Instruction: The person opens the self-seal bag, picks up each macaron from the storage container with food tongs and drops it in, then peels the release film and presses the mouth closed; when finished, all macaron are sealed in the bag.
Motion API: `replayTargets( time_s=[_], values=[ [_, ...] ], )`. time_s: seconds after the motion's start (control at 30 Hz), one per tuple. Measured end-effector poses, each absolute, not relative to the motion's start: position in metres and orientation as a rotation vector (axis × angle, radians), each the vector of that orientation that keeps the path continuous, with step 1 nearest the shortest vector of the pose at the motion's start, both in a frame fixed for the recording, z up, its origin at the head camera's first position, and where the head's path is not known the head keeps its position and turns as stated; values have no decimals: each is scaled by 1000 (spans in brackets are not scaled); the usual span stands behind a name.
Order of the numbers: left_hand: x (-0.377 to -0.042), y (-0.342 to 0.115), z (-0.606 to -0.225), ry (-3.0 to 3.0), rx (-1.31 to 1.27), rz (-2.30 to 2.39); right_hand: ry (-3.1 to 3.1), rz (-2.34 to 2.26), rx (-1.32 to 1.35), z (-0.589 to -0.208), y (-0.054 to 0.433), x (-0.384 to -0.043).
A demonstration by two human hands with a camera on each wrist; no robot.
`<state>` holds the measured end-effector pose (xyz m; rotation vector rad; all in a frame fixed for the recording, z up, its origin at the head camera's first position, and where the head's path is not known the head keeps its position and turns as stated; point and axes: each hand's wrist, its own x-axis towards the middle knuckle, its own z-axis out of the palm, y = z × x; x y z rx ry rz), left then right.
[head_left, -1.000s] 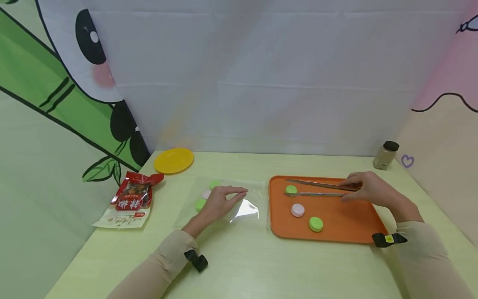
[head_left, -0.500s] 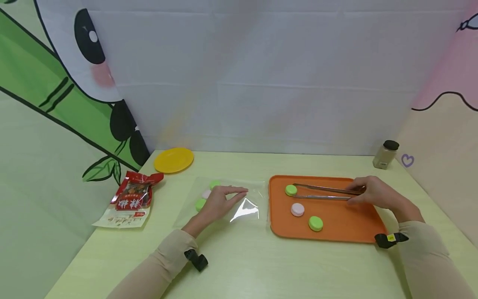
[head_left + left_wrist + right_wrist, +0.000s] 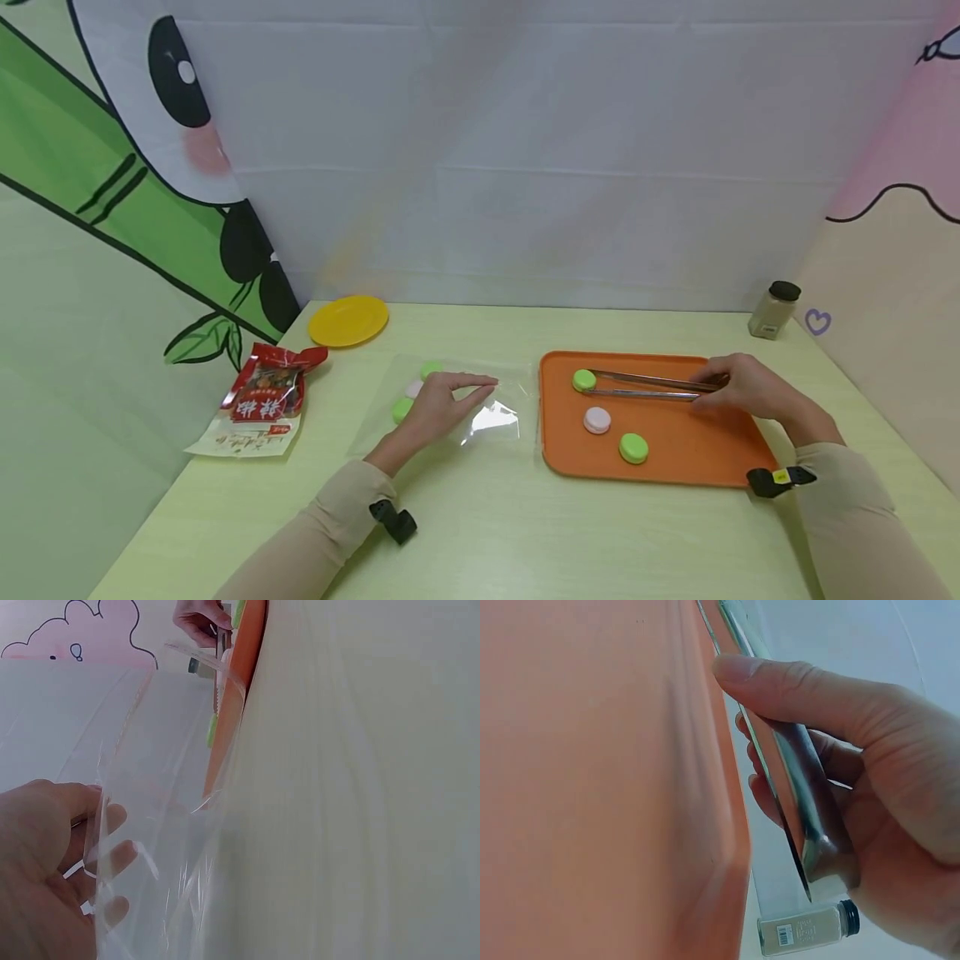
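My right hand [image 3: 753,386] grips metal tongs [image 3: 799,780] over the orange tray [image 3: 697,462]. At the tray's far left, the tong tips stand at either side of a green macaron [image 3: 584,381]. A pale pink macaron [image 3: 597,420] and another green macaron [image 3: 633,448] lie nearer on the tray. To the left, my left hand [image 3: 441,406] pinches the edge of a clear plastic bag [image 3: 161,825], its thumb and fingers on opposite sides of the film. Inside the bag are a green macaron [image 3: 402,410], a pinkish one [image 3: 414,389] and another green one [image 3: 431,368], partly behind the hand.
A yellow plate [image 3: 348,321] sits at the table's back left. Left of the bag lies a red and white food packet [image 3: 266,400]. A small jar with a black lid [image 3: 774,310] stands at the back right, beyond the tray.
The tongs came down and narrowed, and their tips moved from over the far green macaron to its two sides. My left hand and the bag stayed still.
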<state>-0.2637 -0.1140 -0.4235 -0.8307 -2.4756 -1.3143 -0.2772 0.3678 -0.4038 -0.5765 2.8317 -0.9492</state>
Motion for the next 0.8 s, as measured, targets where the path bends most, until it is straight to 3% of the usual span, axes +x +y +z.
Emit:
replayTargets(
  time_s=[0.8],
  values=[
    [-265,-115,-425,-2473,-849,-1331,2874,-968,-634,-406,355,-281]
  ],
)
